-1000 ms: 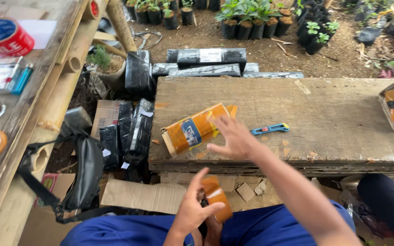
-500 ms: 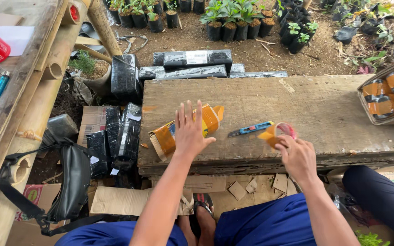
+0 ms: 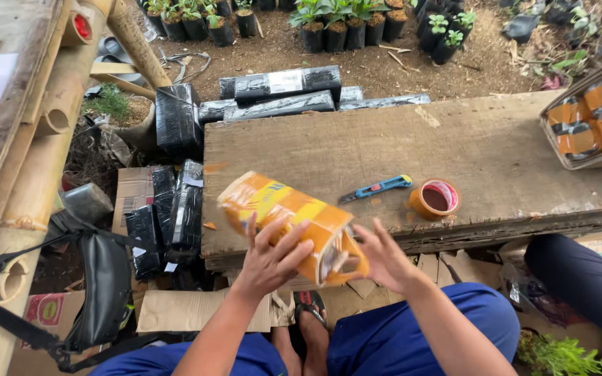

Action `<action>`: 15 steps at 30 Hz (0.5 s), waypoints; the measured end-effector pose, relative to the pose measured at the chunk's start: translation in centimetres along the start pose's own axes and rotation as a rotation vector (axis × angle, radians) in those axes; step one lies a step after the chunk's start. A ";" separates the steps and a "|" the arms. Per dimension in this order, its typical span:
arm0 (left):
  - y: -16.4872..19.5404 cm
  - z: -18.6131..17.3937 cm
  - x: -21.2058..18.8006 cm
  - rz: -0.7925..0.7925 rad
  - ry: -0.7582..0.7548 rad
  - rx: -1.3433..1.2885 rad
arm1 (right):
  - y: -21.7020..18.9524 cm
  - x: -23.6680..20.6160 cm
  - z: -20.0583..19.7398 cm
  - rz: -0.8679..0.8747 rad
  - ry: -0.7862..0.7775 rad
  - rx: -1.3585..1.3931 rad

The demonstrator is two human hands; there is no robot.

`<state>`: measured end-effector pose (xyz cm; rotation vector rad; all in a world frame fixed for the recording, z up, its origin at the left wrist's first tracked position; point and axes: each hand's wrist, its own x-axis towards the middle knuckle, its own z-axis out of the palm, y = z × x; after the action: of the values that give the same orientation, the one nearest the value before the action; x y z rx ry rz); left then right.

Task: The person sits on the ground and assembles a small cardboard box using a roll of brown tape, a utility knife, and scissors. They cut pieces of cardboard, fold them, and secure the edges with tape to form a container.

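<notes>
Now, package: orange-and-yellow taped bundle (image 3: 290,224) lifted off the plank bench (image 3: 496,150), tilted, near end toward the person
Left hand: left hand (image 3: 271,259) grasping the bundle's side, fingers spread over it
Right hand: right hand (image 3: 382,256) cupping the near end at 3 o'clock, fingers curled on it
Tools: blue utility knife (image 3: 376,188) and brown tape roll (image 3: 435,199) lying at 2 o'clock, untouched
Progress: bundle looks wrapped; similar ones fill the box (image 3: 589,125) at 2 o'clock
Beyond: black-wrapped bundles (image 3: 283,85) at 12 o'clock
</notes>
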<state>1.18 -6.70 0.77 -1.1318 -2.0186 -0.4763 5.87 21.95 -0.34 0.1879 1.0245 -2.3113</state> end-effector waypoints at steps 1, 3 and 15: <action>0.1 0.0 -0.4 0.038 0.010 0.004 | 0.4 0.8 0.7 0.044 0.001 0.078; 0.2 -0.1 -1.0 0.011 0.023 0.036 | 0.8 2.7 2.2 0.129 0.002 0.228; -0.5 4.4 -4.2 -1.121 -0.007 -0.600 | -0.8 10.1 8.9 -0.291 0.496 -1.583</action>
<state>0.21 -6.59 -5.27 -0.1495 -2.4419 -1.7001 -1.88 11.35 2.74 -0.0638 2.8652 -1.0098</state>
